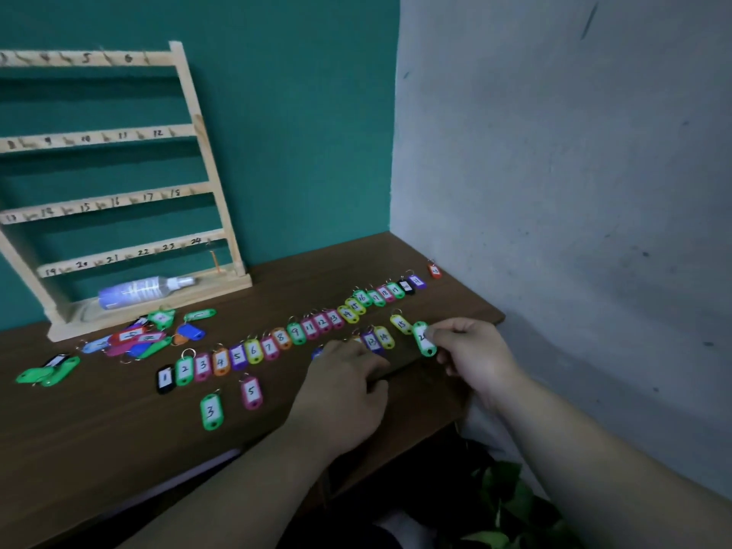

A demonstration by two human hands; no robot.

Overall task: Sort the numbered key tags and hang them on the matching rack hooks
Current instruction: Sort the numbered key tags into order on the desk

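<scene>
Risk: left hand (345, 377), flat and released on the table (99, 422), may scatter the sorted row (253, 350) if dragged. The right hand (473, 350) pinches a green tag (424, 340) beside tag 15 (401, 323), near the table edge.

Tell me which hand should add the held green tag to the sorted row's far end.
Right. The right hand pinches the green tag and lies nearer the far end of the sorted row; the left hand rests on the table.
</scene>
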